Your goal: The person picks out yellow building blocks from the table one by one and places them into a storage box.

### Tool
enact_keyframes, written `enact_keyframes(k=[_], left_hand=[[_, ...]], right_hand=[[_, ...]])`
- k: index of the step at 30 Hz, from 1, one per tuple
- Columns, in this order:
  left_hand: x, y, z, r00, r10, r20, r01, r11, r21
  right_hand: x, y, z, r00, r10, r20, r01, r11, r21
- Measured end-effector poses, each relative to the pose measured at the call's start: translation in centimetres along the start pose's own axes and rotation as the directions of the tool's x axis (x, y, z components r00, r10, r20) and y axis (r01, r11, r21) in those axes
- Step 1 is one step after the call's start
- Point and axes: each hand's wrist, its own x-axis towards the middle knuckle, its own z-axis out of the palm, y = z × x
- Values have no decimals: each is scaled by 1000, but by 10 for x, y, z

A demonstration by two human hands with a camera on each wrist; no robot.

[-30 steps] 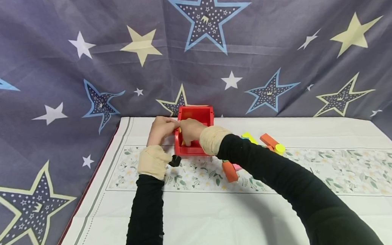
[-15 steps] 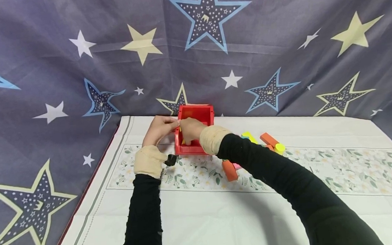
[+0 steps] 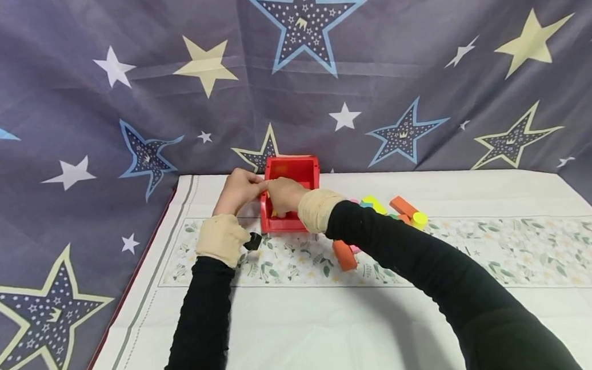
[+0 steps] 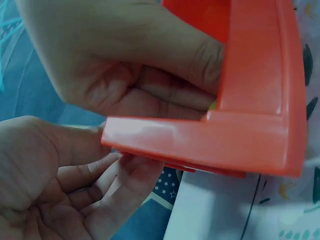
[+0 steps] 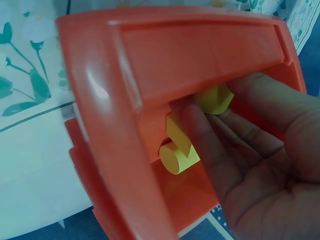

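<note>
A red plastic box (image 3: 284, 226) stands near the back of the table. My left hand (image 3: 237, 191) pinches the edge of its left wall; the left wrist view has the thumb on one face and fingers under the other. My right hand (image 3: 287, 195) reaches inside the box. In the right wrist view its fingers hold a yellow block (image 5: 214, 100) with angled faces, partly hidden by the box wall. Beside those fingers, a yellow cylinder (image 5: 177, 157) and a pointed yellow block (image 5: 178, 132) lie in the box.
Right of the box, partly behind my right sleeve, lie loose blocks: an orange block (image 3: 344, 255), another orange block (image 3: 403, 207), a yellow cylinder (image 3: 419, 220) and a yellow block (image 3: 374, 204). A star-printed cloth (image 3: 290, 105) hangs directly behind the table.
My left wrist and forearm have swung slightly left, with the fingers still at the box wall. The right hand stays inside the box. The head view has shifted slightly.
</note>
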Motion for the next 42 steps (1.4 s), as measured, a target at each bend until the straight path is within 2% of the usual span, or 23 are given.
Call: enact_keyframes(k=[7,11,14,17,20,24,31,38,42], left_hand=[[1,12,-4,999,29,34,-34,991,131],[2,18,-4,999,18,36,-25,979,201],[3,26,-2,999,38,32,-46,955,295],[3,33,0,997,71,31,-77,914,398],[2,37,1,996,75,42,-86,895,438],[-2,37,0,996,75,48,-88,904,419],[-2,25,-2,992,117,52,-127,928,349],[-2,25,-3,995,59,76,-79,954,291],[-1,24,-5,995,51,80,-71,959,273]], right_hand=[[-2,1,-1,1000,-16,0,16,1000,-8],[-5,1,-1,1000,-21,-5,21,1000,0],[-7,2,-1,1000,-12,-11,12,1000,18],[-7,3,0,1000,-5,-21,5,1000,29],[-7,3,1,1000,-8,-28,9,999,43],[-8,3,2,999,-17,-30,18,998,60],[-10,7,3,999,-26,-23,27,997,67],[-12,12,3,997,-71,-23,73,993,97],[-12,14,1,997,-73,-12,74,992,105]])
